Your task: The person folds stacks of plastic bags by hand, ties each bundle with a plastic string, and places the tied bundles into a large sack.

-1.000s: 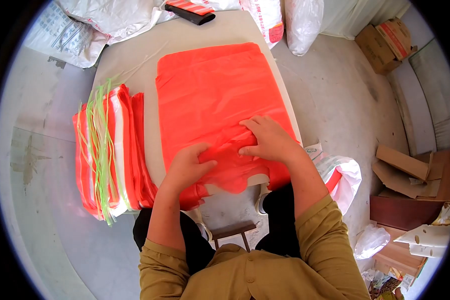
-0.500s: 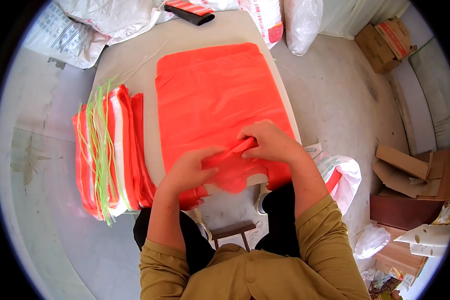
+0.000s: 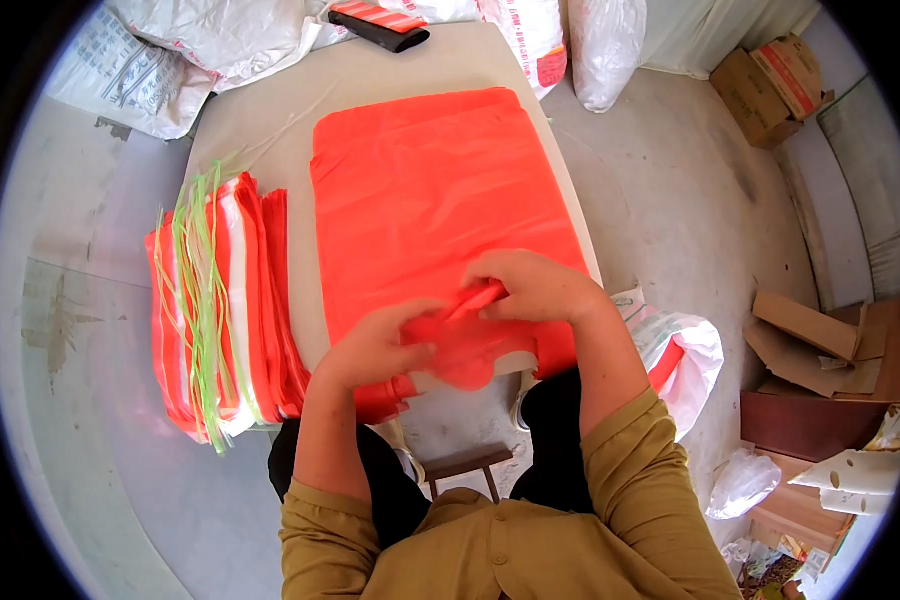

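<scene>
Red plastic sheets, which look like stacked bags [image 3: 440,190], lie flat on a beige-topped table [image 3: 450,60], their cut lower end hanging at the near edge. My right hand [image 3: 520,285] pinches a gathered fold of the top layer between thumb and fingers. Resting on the left part of the same end, my left hand [image 3: 385,340] has its thumb and fingers apart, slightly blurred. To the left is a folded pile of red and white bags [image 3: 270,290] with green strings [image 3: 205,310] draped over it.
A black and red-striped roll [image 3: 380,25] lies at the table's far edge, beside white sacks [image 3: 220,35]. On the right floor are cardboard boxes [image 3: 770,90], an opened carton [image 3: 820,345] and a white bag [image 3: 690,360]. A small stool [image 3: 467,462] stands between my legs.
My right hand has closed on a fold of the red plastic and moved slightly toward me. My left hand has shifted a little lower, with its fingers still apart.
</scene>
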`<state>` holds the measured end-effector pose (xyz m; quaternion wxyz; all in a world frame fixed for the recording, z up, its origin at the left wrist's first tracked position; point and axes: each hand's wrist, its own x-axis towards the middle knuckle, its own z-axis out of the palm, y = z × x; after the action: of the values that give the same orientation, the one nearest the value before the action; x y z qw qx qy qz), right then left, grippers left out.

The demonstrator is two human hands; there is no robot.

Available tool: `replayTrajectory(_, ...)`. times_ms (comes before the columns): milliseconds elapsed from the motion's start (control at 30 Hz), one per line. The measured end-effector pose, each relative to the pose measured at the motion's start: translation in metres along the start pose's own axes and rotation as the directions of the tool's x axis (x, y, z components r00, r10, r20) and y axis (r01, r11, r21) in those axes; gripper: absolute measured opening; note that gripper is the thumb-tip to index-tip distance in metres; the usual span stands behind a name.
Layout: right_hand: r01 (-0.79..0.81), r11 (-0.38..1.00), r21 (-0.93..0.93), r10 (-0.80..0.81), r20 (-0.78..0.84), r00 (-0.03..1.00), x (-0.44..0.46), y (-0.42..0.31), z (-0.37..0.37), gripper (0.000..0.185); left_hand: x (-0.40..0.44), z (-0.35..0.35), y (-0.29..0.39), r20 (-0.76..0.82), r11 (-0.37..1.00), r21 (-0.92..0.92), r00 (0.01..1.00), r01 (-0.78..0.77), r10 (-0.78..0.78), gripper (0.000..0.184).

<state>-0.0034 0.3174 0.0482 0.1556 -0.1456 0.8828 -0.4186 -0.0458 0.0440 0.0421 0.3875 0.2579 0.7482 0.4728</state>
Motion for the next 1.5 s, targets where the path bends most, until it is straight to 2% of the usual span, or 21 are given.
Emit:
replayTrajectory(33,-0.014,1.0,-0.002,0.013,-0.034,0.999,0.002,0.005,0.002,0.035,-0.001,0.0,0.0,-0.046,0.999,0.015,0.998,0.036,-0.035,0.054)
replayTrajectory(133,-0.068,0.998,-0.013,0.066,-0.115,0.991,0.01,0.019,0.006,0.03,0.004,-0.002,-0.017,-0.323,0.984,0.181,0.945,-0.001,0.06,0.054)
replayTrajectory(233,-0.13,0.99,-0.054,0.12,-0.16,0.98,0.019,0.025,0.011,0.029,0.004,-0.003,-0.016,-0.439,0.968,0.208,0.898,0.137,-0.033,0.046)
replayTrajectory(300,-0.14,0.985,-0.103,0.119,-0.194,0.974,0.026,0.025,0.015,0.027,0.003,-0.002,-0.013,-0.467,0.952,0.259,0.884,0.162,-0.024,0.045)
replayTrajectory(400,-0.121,0.959,-0.257,0.04,-0.301,0.953,0.033,0.025,0.025,0.027,0.004,0.001,-0.01,-0.503,0.902,0.36,0.864,0.238,-0.027,0.044)
replayTrajectory(500,-0.034,0.926,-0.376,-0.139,-0.425,0.894,0.032,0.021,0.028,0.027,0.005,0.005,-0.009,-0.556,0.812,0.487,0.831,0.322,0.004,0.043)
replayTrajectory(600,-0.016,0.918,-0.396,-0.187,-0.47,0.863,0.021,0.013,0.025,0.025,0.005,0.009,-0.007,-0.595,0.715,0.562,0.804,0.416,0.0,0.042)
replayTrajectory(700,0.003,0.919,-0.394,-0.113,-0.255,0.96,-0.012,-0.001,0.009,0.031,0.005,0.011,0.005,-0.601,0.624,0.592,0.795,0.51,-0.079,0.039)
replayTrajectory(733,0.018,0.92,-0.391,-0.122,-0.243,0.962,-0.023,0.0,0.008,0.035,0.003,0.011,0.007,-0.599,0.591,0.6,0.793,0.538,-0.114,0.038)
replayTrajectory(800,0.045,0.922,-0.384,-0.138,-0.22,0.966,-0.043,0.003,0.005,0.042,-0.002,0.013,0.0,-0.635,0.574,0.649,0.771,0.5,0.047,0.038)
replayTrajectory(833,0.003,0.92,-0.393,-0.092,-0.21,0.973,-0.048,0.008,0.003,0.047,-0.004,0.014,-0.004,-0.642,0.559,0.677,0.756,0.478,0.13,0.038)
replayTrajectory(900,-0.085,0.909,-0.409,0.0,-0.203,0.979,-0.055,0.021,0.003,0.056,-0.012,0.01,-0.011,-0.52,0.562,0.778,0.789,0.281,0.326,0.043)
replayTrajectory(933,-0.077,0.895,-0.439,-0.019,-0.21,0.978,-0.055,0.025,0.004,0.058,-0.016,0.008,-0.014,-0.449,0.543,0.821,0.787,0.177,0.422,0.045)
replayTrajectory(1033,-0.077,0.856,-0.511,-0.048,-0.227,0.973,-0.052,0.037,0.008,0.061,-0.028,0.008,-0.019,-0.194,0.485,0.873,0.876,-0.051,0.442,0.054)
replayTrajectory(1133,-0.089,0.83,-0.551,-0.048,-0.229,0.972,-0.048,0.039,0.011,0.06,-0.033,0.011,-0.029,-0.248,0.538,0.843,0.886,-0.002,0.392,0.056)
replayTrajectory(1300,-0.103,0.813,-0.574,-0.057,-0.253,0.966,-0.048,0.034,0.012,0.052,-0.034,0.007,-0.035,-0.32,0.524,0.849,0.861,0.075,0.396,0.054)
replayTrajectory(1400,-0.083,0.874,-0.478,-0.065,-0.286,0.956,-0.051,0.026,0.011,0.044,-0.031,0.011,-0.035,-0.352,0.507,0.854,0.847,0.116,0.399,0.053)
replayTrajectory(1500,-0.18,0.855,-0.487,0.098,-0.188,0.977,-0.053,0.005,0.001,0.04,-0.037,0.012,-0.028,-0.367,0.508,0.852,0.836,0.126,0.408,0.046)
